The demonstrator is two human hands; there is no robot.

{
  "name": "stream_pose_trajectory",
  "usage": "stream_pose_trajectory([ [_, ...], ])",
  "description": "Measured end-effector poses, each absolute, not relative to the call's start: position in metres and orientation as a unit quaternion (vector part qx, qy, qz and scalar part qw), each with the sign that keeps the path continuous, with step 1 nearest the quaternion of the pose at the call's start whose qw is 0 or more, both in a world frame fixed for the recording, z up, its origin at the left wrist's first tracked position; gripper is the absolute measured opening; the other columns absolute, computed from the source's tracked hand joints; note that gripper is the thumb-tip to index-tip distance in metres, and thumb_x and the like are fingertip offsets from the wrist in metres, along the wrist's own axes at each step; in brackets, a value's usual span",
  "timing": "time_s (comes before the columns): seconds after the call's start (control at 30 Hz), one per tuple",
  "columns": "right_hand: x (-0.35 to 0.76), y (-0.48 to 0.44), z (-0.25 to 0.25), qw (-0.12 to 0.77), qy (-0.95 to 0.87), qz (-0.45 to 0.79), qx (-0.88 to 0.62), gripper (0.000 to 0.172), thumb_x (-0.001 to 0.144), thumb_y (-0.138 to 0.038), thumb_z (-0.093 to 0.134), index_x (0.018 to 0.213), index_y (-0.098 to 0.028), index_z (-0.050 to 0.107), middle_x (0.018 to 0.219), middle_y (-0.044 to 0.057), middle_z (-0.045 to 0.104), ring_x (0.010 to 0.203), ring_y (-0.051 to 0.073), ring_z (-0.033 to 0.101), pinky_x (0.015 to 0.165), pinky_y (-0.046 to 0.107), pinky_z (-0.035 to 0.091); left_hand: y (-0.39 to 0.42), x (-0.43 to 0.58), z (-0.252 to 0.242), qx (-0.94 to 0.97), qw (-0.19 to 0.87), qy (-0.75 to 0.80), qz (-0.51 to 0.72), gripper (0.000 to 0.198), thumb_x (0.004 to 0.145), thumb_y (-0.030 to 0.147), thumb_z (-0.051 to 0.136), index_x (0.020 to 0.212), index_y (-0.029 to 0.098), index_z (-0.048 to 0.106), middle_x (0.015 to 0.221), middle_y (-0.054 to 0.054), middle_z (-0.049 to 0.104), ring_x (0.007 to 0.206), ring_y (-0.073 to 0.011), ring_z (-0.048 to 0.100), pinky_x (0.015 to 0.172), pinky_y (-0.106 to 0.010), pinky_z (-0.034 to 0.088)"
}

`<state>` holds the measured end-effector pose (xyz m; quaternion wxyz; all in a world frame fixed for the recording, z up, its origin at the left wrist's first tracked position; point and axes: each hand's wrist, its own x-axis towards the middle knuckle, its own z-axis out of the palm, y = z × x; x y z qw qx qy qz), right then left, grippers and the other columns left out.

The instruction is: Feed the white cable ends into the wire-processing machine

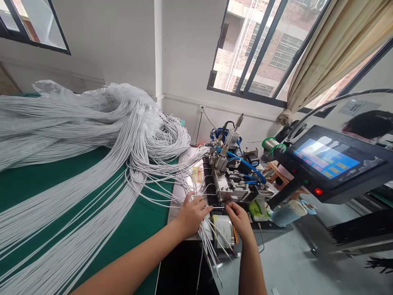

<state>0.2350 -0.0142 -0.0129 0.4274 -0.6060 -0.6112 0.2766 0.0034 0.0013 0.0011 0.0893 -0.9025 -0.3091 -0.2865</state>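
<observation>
A white cable (218,207) runs between my two hands at the near end of the machine (224,184). My left hand (193,215) is closed on this cable, its thumb pointing along it to the right. With thumb and fingertips together, my right hand (240,221) pinches the cable close to its end; the very tip is hidden by the fingers. Below my left hand, a bunch of loose cable ends (208,246) hangs over the table edge, some with coloured wires showing. Further cables lead into the machine's black rail (208,176).
Large bundles of white cable (92,184) cover the green table (153,229) on the left. A control screen (327,157) on a black arm stands at right. Nearby are a wire spool (270,144), a blue roll (288,213) and a green packet (258,211).
</observation>
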Motion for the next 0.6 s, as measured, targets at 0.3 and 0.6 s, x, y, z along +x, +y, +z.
stream_pose_trajectory([
  [0.3,0.231,-0.008,-0.032,0.519,-0.465,0.462,-0.549,0.034,0.070,-0.048,0.064,0.060,-0.019,0.047,0.055,-0.005,0.040,0.052,0.011,0.033,0.050,0.023,0.028,0.002,0.006,-0.001,-0.893,0.092,-0.327,-0.296,0.031,0.079,0.014,0.055,0.108,0.023,0.062,0.090,-0.004,0.064,0.098,-0.0226,0.053,0.099,-0.047,0.020],
  [0.6,0.228,-0.013,-0.035,0.545,-0.406,0.494,-0.543,0.037,0.062,-0.048,0.072,0.059,-0.018,0.050,0.054,-0.005,0.044,0.051,0.011,0.035,0.049,0.023,0.027,-0.001,0.005,0.001,-0.879,0.097,-0.341,-0.319,0.024,0.071,0.012,0.055,0.093,0.020,0.063,0.086,-0.004,0.064,0.099,-0.0224,0.053,0.102,-0.049,0.017],
])
